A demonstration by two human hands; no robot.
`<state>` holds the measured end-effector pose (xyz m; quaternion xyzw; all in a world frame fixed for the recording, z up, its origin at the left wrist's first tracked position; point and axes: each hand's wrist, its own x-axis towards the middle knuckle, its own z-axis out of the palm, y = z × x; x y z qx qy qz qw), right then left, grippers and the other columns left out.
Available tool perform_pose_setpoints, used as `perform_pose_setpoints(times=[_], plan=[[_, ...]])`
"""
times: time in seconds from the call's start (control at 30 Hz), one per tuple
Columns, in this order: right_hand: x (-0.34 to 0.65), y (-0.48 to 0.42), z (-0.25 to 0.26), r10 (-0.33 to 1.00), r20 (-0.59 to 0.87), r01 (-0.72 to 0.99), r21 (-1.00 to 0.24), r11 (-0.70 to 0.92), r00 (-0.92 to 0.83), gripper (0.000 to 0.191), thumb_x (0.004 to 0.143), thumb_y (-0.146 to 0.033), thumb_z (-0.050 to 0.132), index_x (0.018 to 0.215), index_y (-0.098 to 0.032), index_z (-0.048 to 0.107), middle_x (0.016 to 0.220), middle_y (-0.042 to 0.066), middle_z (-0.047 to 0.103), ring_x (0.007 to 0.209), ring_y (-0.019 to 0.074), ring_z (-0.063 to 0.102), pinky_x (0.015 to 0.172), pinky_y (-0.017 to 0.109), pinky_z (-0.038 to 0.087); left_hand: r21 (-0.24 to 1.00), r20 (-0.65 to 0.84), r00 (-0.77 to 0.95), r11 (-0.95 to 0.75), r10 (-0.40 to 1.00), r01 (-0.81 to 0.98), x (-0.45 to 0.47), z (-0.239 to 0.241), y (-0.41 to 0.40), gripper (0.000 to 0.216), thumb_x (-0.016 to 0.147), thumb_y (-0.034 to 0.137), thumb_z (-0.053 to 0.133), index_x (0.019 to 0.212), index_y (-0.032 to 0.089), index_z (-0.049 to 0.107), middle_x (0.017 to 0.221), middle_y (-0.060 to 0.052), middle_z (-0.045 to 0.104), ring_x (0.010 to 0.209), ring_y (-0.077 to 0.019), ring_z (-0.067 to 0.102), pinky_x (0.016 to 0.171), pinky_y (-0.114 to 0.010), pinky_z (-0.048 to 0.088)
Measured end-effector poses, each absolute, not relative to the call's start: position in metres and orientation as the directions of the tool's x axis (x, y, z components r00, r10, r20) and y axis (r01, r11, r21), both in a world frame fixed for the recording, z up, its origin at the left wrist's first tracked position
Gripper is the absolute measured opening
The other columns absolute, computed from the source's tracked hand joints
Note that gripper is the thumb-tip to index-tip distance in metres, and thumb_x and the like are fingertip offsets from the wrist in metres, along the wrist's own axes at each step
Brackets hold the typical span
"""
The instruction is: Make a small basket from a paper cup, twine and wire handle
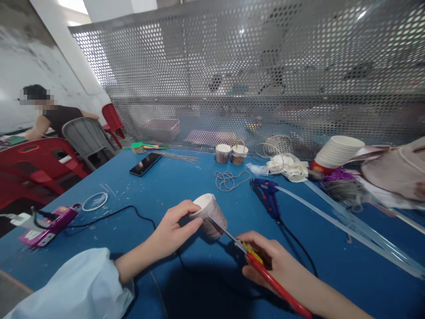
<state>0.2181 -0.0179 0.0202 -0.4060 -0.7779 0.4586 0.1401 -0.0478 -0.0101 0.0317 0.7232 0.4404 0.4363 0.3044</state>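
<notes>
Left hand [172, 229] is gripping a tilted paper cup [210, 215] while right hand [269, 262], closed on a red-handled tool [282, 290], is probing its side, apparently needing steady bracing.

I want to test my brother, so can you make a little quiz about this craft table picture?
1. True or false: the left hand holds the paper cup.
2. What colour is the glue gun? A red, B blue, C green.
3. Fill in: the right hand grips a tool with a ___ handle.
Key: 1 true; 2 B; 3 red.
</notes>
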Motion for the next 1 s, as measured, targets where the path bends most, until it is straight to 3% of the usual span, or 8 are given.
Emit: perform_pose_setpoints(times=[0.13, 0.33, 0.47, 0.73, 1.0], plan=[[0.214, -0.022, 0.019, 0.829, -0.073, 0.607, -0.716, 0.343, -0.555, 0.032, 0.085, -0.043, 0.06, 0.11, -0.023, 0.055, 0.069, -0.003, 0.054, 0.058, 0.0133, 0.045, 0.054, 0.024, 0.037, 0.8, 0.41, 0.204, -0.458, 0.889, 0.387, -0.046, 0.031, -0.01, 0.007, 0.086, 0.02, 0.056, 0.085, 0.016, 0.061, 0.078, -0.001, 0.058, 0.071, -0.0126, 0.053, 0.068, -0.023, 0.042], [0.216, -0.021, 0.005, 0.834, 0.188, 0.601, -0.613, 0.513, -0.519, 0.042, 0.086, -0.042, 0.06, 0.12, -0.019, 0.053, 0.085, 0.007, 0.067, 0.064, 0.0185, 0.06, 0.06, 0.029, 0.049, 0.802, 0.395, 0.208, -0.446, 0.895, 0.396, -0.045, 0.029, -0.01, 0.008, 0.087, 0.021, 0.055, 0.084, 0.016, 0.062, 0.076, -0.001, 0.059, 0.07, -0.0125, 0.054, 0.067, -0.023, 0.042], [0.217, -0.02, 0.001, 0.813, 0.259, 0.578, -0.594, 0.56, -0.522, 0.042, 0.086, -0.041, 0.061, 0.12, -0.017, 0.053, 0.088, 0.01, 0.068, 0.067, 0.0199, 0.063, 0.061, 0.03, 0.051, 0.802, 0.391, 0.211, -0.444, 0.896, 0.399, -0.045, 0.029, -0.01, 0.009, 0.087, 0.021, 0.055, 0.085, 0.016, 0.062, 0.077, -0.001, 0.059, 0.071, -0.0124, 0.054, 0.068, -0.023, 0.042], [0.214, -0.02, 0.003, 0.835, 0.149, 0.571, -0.665, 0.481, -0.53, 0.042, 0.085, -0.043, 0.062, 0.119, -0.019, 0.053, 0.08, 0.005, 0.065, 0.064, 0.0173, 0.057, 0.058, 0.028, 0.047, 0.794, 0.394, 0.219, -0.451, 0.892, 0.408, -0.043, 0.028, -0.011, 0.008, 0.086, 0.021, 0.056, 0.085, 0.016, 0.062, 0.076, -0.001, 0.057, 0.069, -0.0122, 0.053, 0.067, -0.023, 0.041], [0.214, -0.016, 0.029, 0.797, -0.152, 0.572, -0.774, 0.271, -0.584, 0.029, 0.082, -0.044, 0.062, 0.102, -0.023, 0.058, 0.069, -0.003, 0.051, 0.06, 0.0124, 0.044, 0.054, 0.023, 0.036, 0.797, 0.363, 0.276, -0.45, 0.89, 0.404, -0.045, 0.035, -0.009, 0.011, 0.084, 0.021, 0.055, 0.086, 0.016, 0.064, 0.077, -0.003, 0.062, 0.071, -0.0139, 0.055, 0.067, -0.025, 0.043]])
